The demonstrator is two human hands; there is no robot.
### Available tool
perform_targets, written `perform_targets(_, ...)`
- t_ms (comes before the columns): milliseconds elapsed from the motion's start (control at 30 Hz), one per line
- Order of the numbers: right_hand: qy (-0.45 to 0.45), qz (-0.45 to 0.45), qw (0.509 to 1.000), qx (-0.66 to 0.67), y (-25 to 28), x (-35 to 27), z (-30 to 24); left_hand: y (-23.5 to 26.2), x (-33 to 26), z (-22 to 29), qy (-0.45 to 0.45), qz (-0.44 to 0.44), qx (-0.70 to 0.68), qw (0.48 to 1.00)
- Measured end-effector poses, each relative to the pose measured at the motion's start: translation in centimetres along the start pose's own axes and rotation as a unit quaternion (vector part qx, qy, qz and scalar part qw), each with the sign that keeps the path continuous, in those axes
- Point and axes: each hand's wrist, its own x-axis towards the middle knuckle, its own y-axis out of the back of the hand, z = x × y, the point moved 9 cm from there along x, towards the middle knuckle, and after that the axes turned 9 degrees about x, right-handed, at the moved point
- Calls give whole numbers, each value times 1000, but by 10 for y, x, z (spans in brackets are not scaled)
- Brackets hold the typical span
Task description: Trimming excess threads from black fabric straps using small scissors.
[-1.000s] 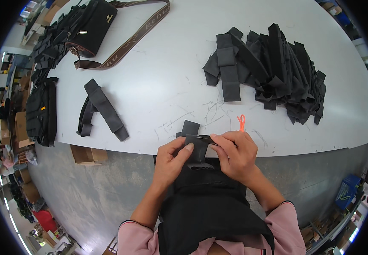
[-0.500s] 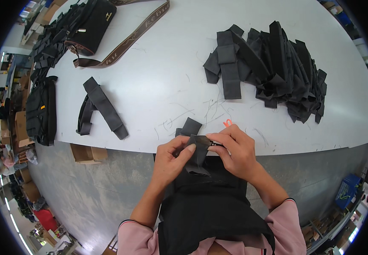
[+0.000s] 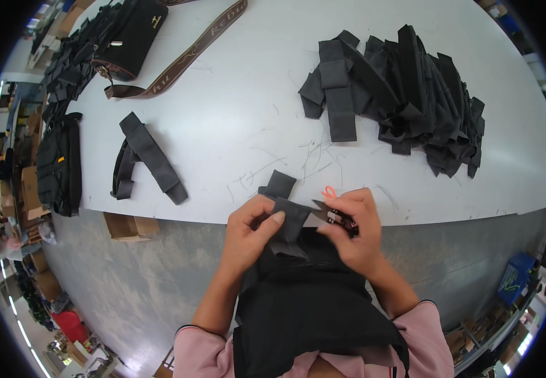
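Note:
A dark grey fabric strap (image 3: 290, 220) is pinched between the thumb and fingers of my left hand (image 3: 248, 230), its far end lying over the table's front edge. Just to the right, my right hand (image 3: 358, 230) is closed around small black thread snips (image 3: 335, 215). Their pointed blades are parted and face the strap's right edge, a short gap away. A little orange loop (image 3: 328, 191) shows beside the right fingers; whether it belongs to the snips I cannot tell.
Dark straps lie in a large pile (image 3: 418, 101) at the right of the white table (image 3: 222, 138). One folded strap (image 3: 153, 157) rests at left, near a black bag (image 3: 131, 41) and a black backpack (image 3: 60, 167). Thread scraps litter the middle. A cardboard box (image 3: 131, 227) stands below the edge.
My right hand has drawn back slightly from the strap, and the snips' blades now show. The orange loop has shifted a little left and nearer. My left hand keeps its hold.

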Motion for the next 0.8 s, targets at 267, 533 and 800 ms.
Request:
perform_targets(267,22,-59,998,-7,-38,13,20,-8,1,-21,56,-29,-85,994)
perform_targets(533,-327,12,917,230,-53,-4,89,-8,4,-46,138,12,-142,980)
perform_targets(800,-103,-92,986,-90,-11,-26,30,-3,9,-45,136,38,-177,974)
